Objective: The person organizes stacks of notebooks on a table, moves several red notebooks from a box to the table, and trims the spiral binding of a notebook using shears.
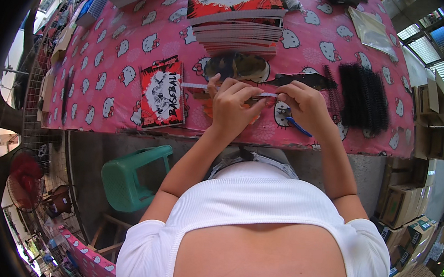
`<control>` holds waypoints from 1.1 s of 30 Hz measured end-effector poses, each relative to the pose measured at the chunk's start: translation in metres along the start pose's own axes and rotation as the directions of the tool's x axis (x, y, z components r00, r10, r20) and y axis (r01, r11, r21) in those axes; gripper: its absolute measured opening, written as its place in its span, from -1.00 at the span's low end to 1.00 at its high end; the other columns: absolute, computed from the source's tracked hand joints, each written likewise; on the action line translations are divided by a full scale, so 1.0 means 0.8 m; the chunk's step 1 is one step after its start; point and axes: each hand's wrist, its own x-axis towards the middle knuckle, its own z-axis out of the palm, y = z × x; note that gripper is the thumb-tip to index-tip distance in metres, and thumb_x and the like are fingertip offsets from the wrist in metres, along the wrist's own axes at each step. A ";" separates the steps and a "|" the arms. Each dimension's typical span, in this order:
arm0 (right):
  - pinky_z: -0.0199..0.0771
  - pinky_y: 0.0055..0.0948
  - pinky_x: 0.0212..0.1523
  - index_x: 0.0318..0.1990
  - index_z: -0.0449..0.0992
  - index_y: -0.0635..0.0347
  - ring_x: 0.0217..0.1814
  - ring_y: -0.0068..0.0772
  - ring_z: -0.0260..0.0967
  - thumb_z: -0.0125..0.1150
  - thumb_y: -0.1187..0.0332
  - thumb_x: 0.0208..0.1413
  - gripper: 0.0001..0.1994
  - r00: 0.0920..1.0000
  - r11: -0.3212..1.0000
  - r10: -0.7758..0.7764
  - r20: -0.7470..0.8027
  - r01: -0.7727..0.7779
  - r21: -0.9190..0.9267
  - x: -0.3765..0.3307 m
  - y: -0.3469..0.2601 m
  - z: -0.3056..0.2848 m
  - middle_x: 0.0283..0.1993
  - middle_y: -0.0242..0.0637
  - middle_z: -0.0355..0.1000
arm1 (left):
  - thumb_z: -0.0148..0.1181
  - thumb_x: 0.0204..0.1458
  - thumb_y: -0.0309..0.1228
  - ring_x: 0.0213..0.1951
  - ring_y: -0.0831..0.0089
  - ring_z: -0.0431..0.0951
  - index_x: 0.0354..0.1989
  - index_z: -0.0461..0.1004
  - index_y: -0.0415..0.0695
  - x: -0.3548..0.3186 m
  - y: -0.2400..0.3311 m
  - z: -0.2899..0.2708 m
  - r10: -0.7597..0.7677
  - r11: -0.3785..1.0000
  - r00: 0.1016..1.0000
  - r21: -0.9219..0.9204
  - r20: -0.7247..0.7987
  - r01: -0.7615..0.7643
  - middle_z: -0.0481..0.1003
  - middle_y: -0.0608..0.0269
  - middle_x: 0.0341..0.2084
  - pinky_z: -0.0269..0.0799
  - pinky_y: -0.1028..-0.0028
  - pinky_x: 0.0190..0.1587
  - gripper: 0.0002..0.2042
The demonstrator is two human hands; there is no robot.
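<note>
White-shirted shoulders fill the lower view. Both hands meet over a worktop (pixel 108 49) covered in pink patterned cloth. Left hand (pixel 232 108) has its grip closed on a thin white strip (pixel 200 86) running out to its left; right hand (pixel 304 106) pinches the strip's other end. Just left lies a red card (pixel 161 93); black combs (pixel 363 95) lie to the right.

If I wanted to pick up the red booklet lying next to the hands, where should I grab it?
Probably by its bottom edge. The red booklet lies flat near the table's front edge, a little tilted, with nothing on it. Come from the front and pinch that near edge. The left hand is closest.
</note>
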 end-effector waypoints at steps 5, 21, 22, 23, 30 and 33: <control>0.34 -0.24 -0.42 -0.35 0.40 0.14 -0.34 -0.12 0.34 0.16 0.39 -0.09 -0.87 0.995 0.997 0.007 -0.102 -0.015 -0.076 0.001 -0.017 0.001 -0.41 -0.26 0.32 | 0.33 -0.31 -0.32 -0.39 0.48 0.44 -0.55 0.55 0.02 0.002 0.003 -0.002 -0.005 1.000 1.000 0.002 0.014 0.005 0.49 0.46 -0.59 -0.04 0.21 0.09 -0.88; 0.44 -0.20 -0.23 -0.17 0.44 0.18 -0.22 -0.05 0.40 0.19 0.06 -0.17 -0.55 0.940 0.903 -0.216 0.263 0.295 -0.313 0.118 0.108 0.124 -0.31 -0.10 0.43 | 0.33 -0.32 -0.24 -0.30 0.45 0.45 -0.42 0.55 0.01 -0.001 0.006 -0.013 -0.020 0.996 0.997 0.080 -0.070 0.026 0.51 0.40 -0.48 0.01 0.24 0.09 -0.76; 0.45 -0.21 -0.22 -0.13 0.43 0.18 -0.22 -0.07 0.41 0.19 0.03 -0.19 -0.50 0.950 0.890 -0.264 0.169 0.308 -0.337 0.117 0.101 0.131 -0.29 -0.12 0.44 | 0.33 -0.32 -0.22 -0.31 0.45 0.45 -0.43 0.55 0.00 -0.002 0.004 -0.017 -0.018 0.996 0.998 0.087 -0.052 0.022 0.51 0.39 -0.49 0.01 0.23 0.09 -0.76; 0.45 -0.23 -0.22 -0.12 0.43 0.20 -0.22 -0.09 0.42 0.19 0.01 -0.19 -0.48 0.969 0.935 -0.114 0.221 0.180 -0.306 0.115 0.104 0.122 -0.28 -0.11 0.44 | 0.33 -0.32 -0.20 -0.32 0.44 0.45 -0.44 0.55 -0.01 -0.001 0.002 -0.021 -0.012 0.996 0.999 0.091 -0.033 0.015 0.51 0.39 -0.49 0.01 0.23 0.10 -0.75; 0.44 -0.41 -0.19 -0.05 0.37 0.18 -0.18 -0.29 0.44 0.23 0.17 -0.06 -0.56 0.922 0.612 0.134 0.363 -0.366 0.702 0.014 0.166 0.020 -0.13 -0.22 0.44 | 0.39 -0.36 -0.26 -0.39 0.44 0.47 -0.49 0.55 -0.04 -0.007 -0.004 -0.015 -0.011 0.998 0.998 0.067 -0.066 0.015 0.51 0.37 -0.54 0.02 0.25 0.09 -0.76; 0.44 -0.41 -0.20 -0.13 0.38 0.30 -0.22 -0.36 0.44 0.21 0.22 -0.03 -0.62 0.962 0.786 -0.007 0.271 -0.162 0.597 0.026 0.111 0.012 -0.23 -0.21 0.46 | 0.40 -0.37 -0.27 -0.39 0.44 0.48 -0.50 0.55 -0.03 -0.011 -0.008 -0.019 -0.011 0.997 0.998 0.073 -0.061 0.016 0.52 0.37 -0.53 0.02 0.25 0.09 -0.77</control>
